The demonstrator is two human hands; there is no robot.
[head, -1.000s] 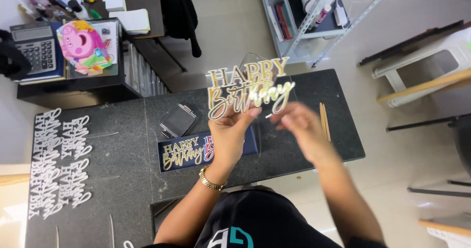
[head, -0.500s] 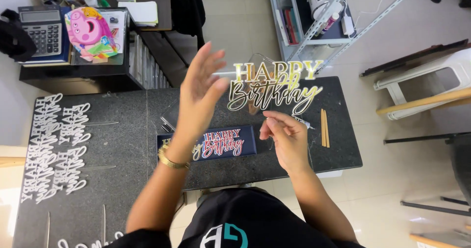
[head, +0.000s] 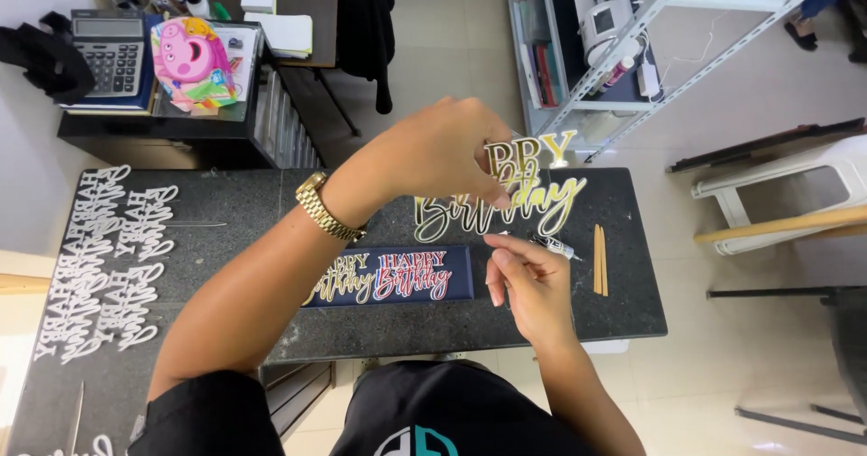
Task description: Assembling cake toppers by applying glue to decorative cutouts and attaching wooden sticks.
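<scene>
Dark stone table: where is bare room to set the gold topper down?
Bare table lies between the white cutouts and the dark blue card, and along the near edge below that card. Crowded: right end, around the wooden sticks, right hand and gold topper.

The left hand point(head: 433, 153) covers the first letters of the gold cake topper point(head: 515, 194) — its grip on the piece cannot be seen. What the right hand point(head: 528, 284) pinches is too small to tell. White cutouts point(head: 104, 257) run off the bottom-left edge.
</scene>
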